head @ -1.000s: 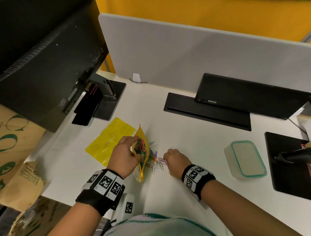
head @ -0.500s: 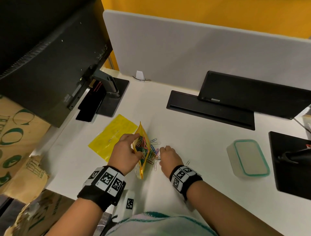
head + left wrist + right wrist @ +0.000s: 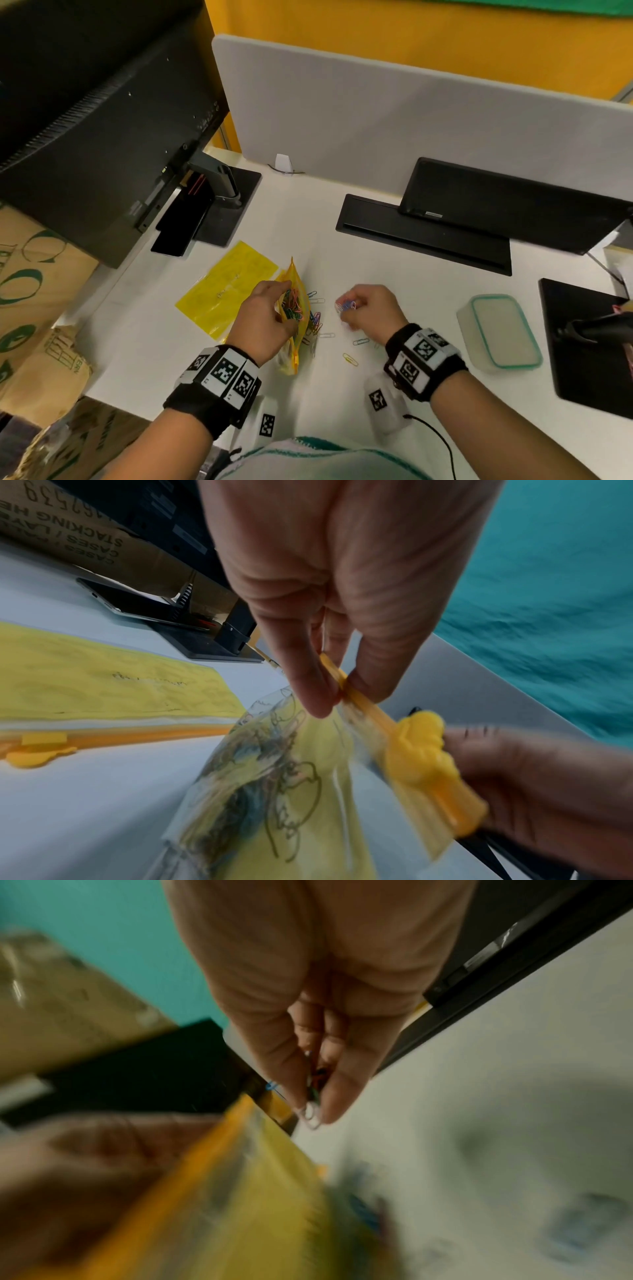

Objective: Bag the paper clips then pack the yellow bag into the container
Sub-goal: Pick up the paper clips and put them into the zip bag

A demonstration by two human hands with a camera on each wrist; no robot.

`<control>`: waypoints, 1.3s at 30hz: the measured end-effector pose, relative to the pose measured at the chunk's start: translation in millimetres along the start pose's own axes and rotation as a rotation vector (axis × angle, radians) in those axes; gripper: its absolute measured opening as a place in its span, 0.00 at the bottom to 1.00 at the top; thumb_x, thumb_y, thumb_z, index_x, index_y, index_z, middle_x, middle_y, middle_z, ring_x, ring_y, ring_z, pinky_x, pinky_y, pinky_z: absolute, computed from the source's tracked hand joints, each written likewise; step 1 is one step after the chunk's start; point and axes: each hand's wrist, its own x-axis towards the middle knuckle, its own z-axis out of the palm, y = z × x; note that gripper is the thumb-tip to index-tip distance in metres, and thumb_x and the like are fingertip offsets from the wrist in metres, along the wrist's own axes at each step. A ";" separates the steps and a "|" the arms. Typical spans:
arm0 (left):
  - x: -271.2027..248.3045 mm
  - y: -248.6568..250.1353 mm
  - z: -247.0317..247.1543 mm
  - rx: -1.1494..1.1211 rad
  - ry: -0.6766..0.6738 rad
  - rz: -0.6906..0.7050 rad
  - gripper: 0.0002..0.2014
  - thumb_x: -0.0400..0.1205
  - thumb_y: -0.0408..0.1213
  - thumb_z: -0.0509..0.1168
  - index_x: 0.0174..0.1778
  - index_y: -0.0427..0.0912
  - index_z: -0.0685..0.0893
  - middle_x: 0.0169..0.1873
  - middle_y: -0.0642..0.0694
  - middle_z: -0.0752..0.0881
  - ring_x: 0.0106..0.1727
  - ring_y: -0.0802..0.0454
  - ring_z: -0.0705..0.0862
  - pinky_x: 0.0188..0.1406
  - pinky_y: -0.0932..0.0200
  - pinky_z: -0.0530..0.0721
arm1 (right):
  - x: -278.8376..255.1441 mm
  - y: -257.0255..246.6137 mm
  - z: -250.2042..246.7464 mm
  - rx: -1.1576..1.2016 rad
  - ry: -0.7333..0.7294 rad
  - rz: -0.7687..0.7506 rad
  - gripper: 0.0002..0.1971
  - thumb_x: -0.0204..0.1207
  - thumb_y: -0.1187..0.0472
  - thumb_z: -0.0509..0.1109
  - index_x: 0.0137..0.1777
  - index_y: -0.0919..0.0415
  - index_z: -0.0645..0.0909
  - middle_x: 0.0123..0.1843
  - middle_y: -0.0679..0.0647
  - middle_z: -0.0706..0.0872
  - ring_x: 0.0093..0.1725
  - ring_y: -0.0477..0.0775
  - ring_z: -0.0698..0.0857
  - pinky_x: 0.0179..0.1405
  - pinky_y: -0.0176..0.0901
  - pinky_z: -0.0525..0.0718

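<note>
My left hand (image 3: 286, 305) holds a yellow zip bag (image 3: 297, 337) upright on the white desk, its mouth facing right and coloured paper clips inside. In the left wrist view the fingers (image 3: 308, 696) pinch the bag's orange zip strip (image 3: 366, 710) just above the yellow slider (image 3: 421, 753). My right hand (image 3: 347, 306) hovers to the right of the bag and pinches a small bunch of clips (image 3: 344, 303), also seen as clips (image 3: 310, 1112) at the fingertips. Loose clips (image 3: 315, 322) lie beside the bag, and a few clips (image 3: 350, 359) lie nearer me. The lidded container (image 3: 500, 330) stands at the right.
A second yellow bag (image 3: 226, 287) lies flat left of the held one. A monitor (image 3: 102, 130) and its stand (image 3: 222, 202) fill the left. A black tray and laptop (image 3: 479, 212) sit behind, a black pad (image 3: 589, 342) at the right edge, and a grey divider (image 3: 376, 113) at the back.
My right hand has risen off the clip pile and drawn right, away from the bag, with clips pinched in it. The left hand still holds the bag.
</note>
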 end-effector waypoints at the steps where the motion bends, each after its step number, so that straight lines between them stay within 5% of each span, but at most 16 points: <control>1: 0.5 0.9 0.5 -0.002 -0.010 0.007 0.34 0.68 0.32 0.74 0.71 0.45 0.73 0.67 0.48 0.74 0.35 0.49 0.83 0.38 0.69 0.74 | -3.5 -16.8 -2.2 0.139 -0.084 -0.010 0.12 0.67 0.76 0.73 0.39 0.58 0.86 0.36 0.55 0.86 0.33 0.50 0.85 0.36 0.42 0.89; 4: 2.9 2.4 1.8 -0.005 -0.027 0.041 0.33 0.66 0.31 0.75 0.69 0.46 0.74 0.65 0.47 0.75 0.31 0.53 0.81 0.34 0.76 0.73 | -5.1 -56.3 8.2 0.312 -0.275 -0.029 0.13 0.67 0.79 0.72 0.38 0.60 0.84 0.33 0.55 0.85 0.28 0.48 0.86 0.34 0.41 0.90; 7: 4.3 2.5 1.0 -0.002 -0.028 0.062 0.32 0.66 0.28 0.74 0.67 0.45 0.76 0.64 0.45 0.76 0.39 0.49 0.83 0.42 0.73 0.76 | 2.6 -66.2 29.4 0.045 -0.234 -0.031 0.11 0.65 0.76 0.74 0.36 0.58 0.83 0.34 0.56 0.83 0.33 0.57 0.84 0.44 0.55 0.89; 10: 5.8 0.7 -0.9 0.028 -0.030 0.049 0.33 0.68 0.29 0.72 0.70 0.43 0.73 0.66 0.45 0.75 0.52 0.41 0.84 0.50 0.66 0.76 | 5.7 -64.2 36.4 -0.221 -0.242 -0.041 0.15 0.62 0.67 0.79 0.50 0.60 0.85 0.41 0.53 0.83 0.41 0.55 0.85 0.51 0.52 0.88; 12: 6.6 -0.3 -2.5 0.022 -0.028 0.039 0.33 0.68 0.29 0.73 0.71 0.42 0.73 0.67 0.46 0.75 0.53 0.41 0.84 0.49 0.66 0.75 | 5.4 -64.6 33.4 -0.154 -0.252 -0.049 0.17 0.65 0.70 0.75 0.55 0.63 0.84 0.42 0.53 0.84 0.39 0.53 0.85 0.43 0.46 0.89; 15: 6.6 -1.3 -5.0 0.021 -0.030 0.019 0.34 0.68 0.28 0.73 0.71 0.43 0.72 0.67 0.46 0.75 0.56 0.41 0.82 0.53 0.64 0.76 | 4.4 -62.0 16.0 0.058 -0.175 -0.047 0.12 0.71 0.75 0.67 0.47 0.60 0.83 0.33 0.52 0.82 0.28 0.50 0.81 0.27 0.38 0.83; 19: 5.0 -1.0 -6.9 0.024 -0.029 0.018 0.33 0.69 0.29 0.72 0.71 0.43 0.72 0.68 0.45 0.74 0.57 0.41 0.81 0.56 0.61 0.78 | 9.6 -6.4 -28.0 -0.143 0.071 0.033 0.09 0.65 0.67 0.77 0.44 0.56 0.83 0.35 0.51 0.81 0.32 0.52 0.80 0.30 0.40 0.80; 23: 2.2 -1.9 -10.0 -0.002 -0.015 0.008 0.33 0.69 0.29 0.73 0.70 0.43 0.73 0.68 0.46 0.74 0.39 0.50 0.80 0.45 0.65 0.75 | -5.1 69.8 -43.1 -0.641 0.003 0.172 0.18 0.68 0.67 0.72 0.57 0.57 0.78 0.50 0.53 0.77 0.51 0.56 0.80 0.47 0.37 0.73; 28: -0.5 -12.1 -23.0 -0.031 0.034 -0.027 0.31 0.68 0.28 0.73 0.69 0.45 0.75 0.66 0.47 0.76 0.35 0.52 0.81 0.34 0.68 0.72 | -8.6 89.3 -13.8 -0.758 -0.073 -0.081 0.09 0.78 0.68 0.60 0.53 0.61 0.80 0.53 0.56 0.80 0.51 0.58 0.82 0.47 0.45 0.78; 33: -6.7 -23.7 -36.0 -0.097 0.045 -0.082 0.30 0.68 0.28 0.72 0.66 0.47 0.77 0.64 0.49 0.77 0.38 0.46 0.86 0.33 0.60 0.76 | 14.4 64.5 18.5 -0.825 -0.123 -0.218 0.10 0.79 0.68 0.58 0.51 0.65 0.82 0.53 0.61 0.83 0.51 0.63 0.83 0.47 0.46 0.79; 36: -13.6 -32.5 -39.0 -0.113 0.047 -0.096 0.29 0.68 0.27 0.72 0.66 0.49 0.78 0.63 0.50 0.77 0.39 0.44 0.86 0.30 0.62 0.76 | 35.4 38.1 41.2 -0.842 -0.181 -0.337 0.18 0.77 0.71 0.59 0.64 0.60 0.77 0.64 0.59 0.78 0.61 0.62 0.79 0.56 0.49 0.81; 39: -22.1 -38.9 -41.2 -0.100 0.039 -0.106 0.28 0.70 0.27 0.71 0.65 0.50 0.78 0.61 0.52 0.77 0.38 0.48 0.84 0.29 0.67 0.75 | 52.7 20.7 63.4 -0.922 -0.345 -0.402 0.30 0.77 0.72 0.60 0.79 0.55 0.61 0.81 0.56 0.61 0.78 0.61 0.62 0.72 0.57 0.74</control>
